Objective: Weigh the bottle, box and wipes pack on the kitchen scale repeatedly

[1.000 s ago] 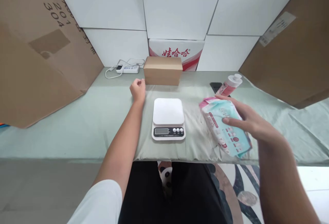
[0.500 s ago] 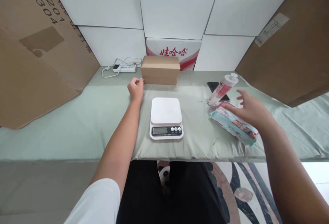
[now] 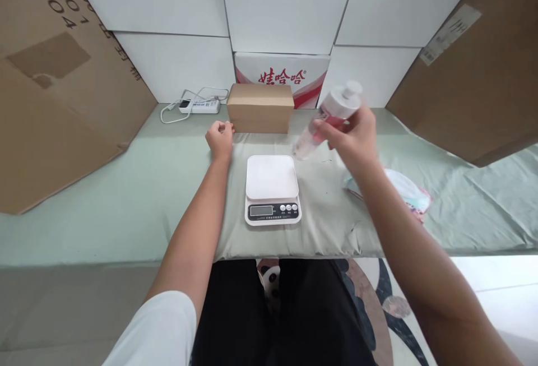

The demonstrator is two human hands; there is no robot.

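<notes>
My right hand [image 3: 357, 136] is wrapped round a clear bottle [image 3: 321, 122] with a white cap and a pink label. Held tilted, its base points down and left, just past the scale's far right corner; motion blurs it. A white kitchen scale [image 3: 272, 178] lies in front of me with a bare platform and a dark display. My left hand [image 3: 219, 140] rests on the cloth in a loose fist beside the near left corner of a small cardboard box [image 3: 260, 116]; nothing shows in its fingers. A soft plastic pack [image 3: 406, 192] lies partly hidden behind my right forearm.
Large cardboard sheets stand on the left [image 3: 75, 108] and right [image 3: 471, 86]. A white power strip [image 3: 202, 106] with cables lies at the back left. Behind the small box is a white and red carton [image 3: 309, 69] against the wall. A green cloth [image 3: 117, 209] covers the table.
My right hand has taken hold of the bottle, lifted it and carried it left towards the scale. The soft pack's visible shape and colour differ. My left hand stays by the box.
</notes>
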